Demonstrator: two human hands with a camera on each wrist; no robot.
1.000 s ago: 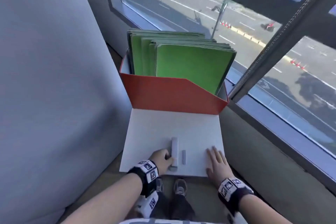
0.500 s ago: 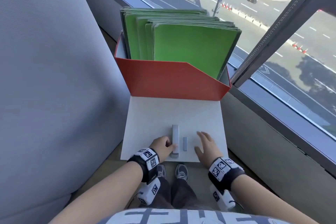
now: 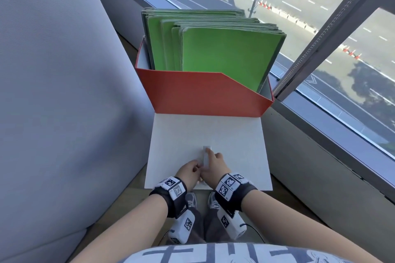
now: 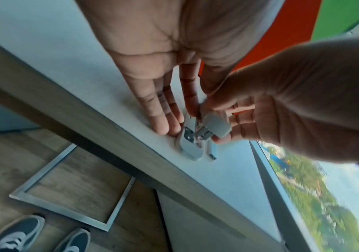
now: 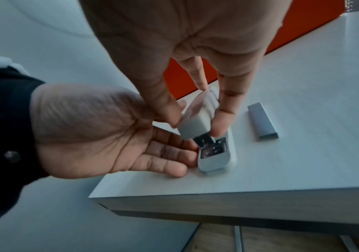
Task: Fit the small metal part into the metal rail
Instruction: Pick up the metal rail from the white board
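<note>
Hands met over a small grey stapler [image 5: 215, 153] near the front edge of a white bench [image 5: 303, 85]. The right hand [image 5: 174, 42] grasped the stapler's hinged top [image 5: 197, 119] between thumb and fingers, tilting it up so the metal rail [image 5: 204, 140] underneath showed. The left hand [image 5: 100, 129] lay with fingers straight and relaxed, fingertips [image 5: 174, 168] touching the base's side to steady it, grasping nothing. The small metal part [image 5: 262, 119], a short grey strip that looked like staples, lay flat on the bench just to the right of the stapler, untouched.

Judging from its look, the strip would be light and stiff but smooth and slippery, and liable to snap if bent. Taking it by its two long sides with fingertips seemed best, keeping it level while sliding it along the rail.

Behind the bench stood an orange box [image 3: 203, 92] of green folders [image 3: 224, 49], with a window [image 3: 342, 60] to the right.
</note>
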